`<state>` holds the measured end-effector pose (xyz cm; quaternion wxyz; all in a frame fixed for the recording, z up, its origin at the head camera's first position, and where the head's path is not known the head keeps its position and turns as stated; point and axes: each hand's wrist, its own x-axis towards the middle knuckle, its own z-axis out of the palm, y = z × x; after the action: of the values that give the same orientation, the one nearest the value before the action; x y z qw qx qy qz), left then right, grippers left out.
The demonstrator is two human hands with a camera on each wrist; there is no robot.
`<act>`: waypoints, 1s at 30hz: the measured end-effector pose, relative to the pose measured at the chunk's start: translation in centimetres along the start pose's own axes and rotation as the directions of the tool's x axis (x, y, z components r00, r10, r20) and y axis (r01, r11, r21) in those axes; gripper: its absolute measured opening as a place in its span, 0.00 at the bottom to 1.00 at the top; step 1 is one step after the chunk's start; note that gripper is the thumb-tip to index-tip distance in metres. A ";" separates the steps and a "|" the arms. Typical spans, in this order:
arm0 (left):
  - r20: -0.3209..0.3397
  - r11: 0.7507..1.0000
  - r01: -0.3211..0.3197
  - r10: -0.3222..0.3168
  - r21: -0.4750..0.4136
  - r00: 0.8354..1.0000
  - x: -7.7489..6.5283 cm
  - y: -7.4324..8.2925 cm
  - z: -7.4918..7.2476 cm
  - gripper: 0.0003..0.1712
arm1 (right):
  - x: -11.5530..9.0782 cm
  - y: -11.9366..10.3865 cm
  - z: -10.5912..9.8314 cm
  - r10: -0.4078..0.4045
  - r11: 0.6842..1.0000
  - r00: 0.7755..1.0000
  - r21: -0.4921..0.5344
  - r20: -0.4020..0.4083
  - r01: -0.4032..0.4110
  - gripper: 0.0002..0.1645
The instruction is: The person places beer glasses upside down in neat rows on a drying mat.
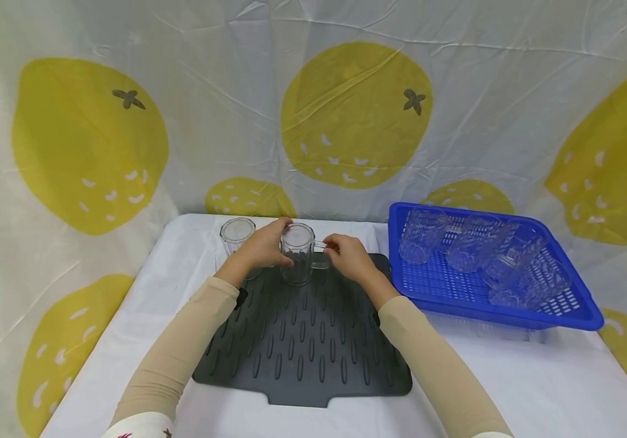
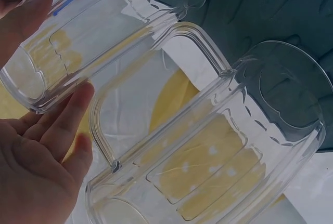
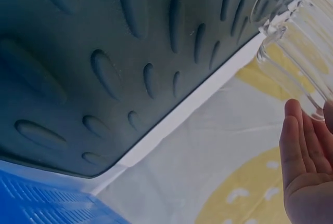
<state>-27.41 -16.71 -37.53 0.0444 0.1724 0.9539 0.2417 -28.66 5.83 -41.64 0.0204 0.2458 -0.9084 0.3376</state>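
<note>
A clear glass mug (image 1: pixel 299 271) stands on the dark ridged drying mat (image 1: pixel 313 359), near its far edge, and seems to be mouth down. My left hand (image 1: pixel 263 244) holds its body from the left, thumb at the front. From the right, my right hand (image 1: pixel 350 258) pinches the mug's handle near its upper end. A second glass mug (image 1: pixel 236 230) stands just left, partly hidden by the left hand and wrist. In the left wrist view the second mug (image 2: pixel 208 167) turns its handle toward the held mug (image 2: pixel 117 31).
On the right, a blue plastic basket (image 1: pixel 592 316) carries several clear glass mugs (image 1: pixel 466 249) lying on their sides. A white cloth (image 1: pixel 510 377) covers the table. Behind it hangs a pale curtain (image 1: pixel 225 121) with yellow lemon prints.
</note>
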 end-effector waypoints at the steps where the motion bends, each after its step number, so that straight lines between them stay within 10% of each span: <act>1: -0.004 1.000 -0.006 0.006 0.005 1.000 0.0 0.0 0.1 0.56 | 0.0 0.1 0.0 0.001 1.000 1.000 0.000 0.004 -0.001 0.15; 30: -0.063 0.998 -0.059 0.060 0.015 0.996 -1.9 -0.3 0.9 0.61 | -0.6 0.5 -0.4 0.068 0.998 0.995 -0.016 0.067 -0.067 0.22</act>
<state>-25.53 -17.21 -38.45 0.0056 0.1931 0.9508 0.2420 -28.45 6.69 -41.78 -0.0202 0.2261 -0.9186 0.3235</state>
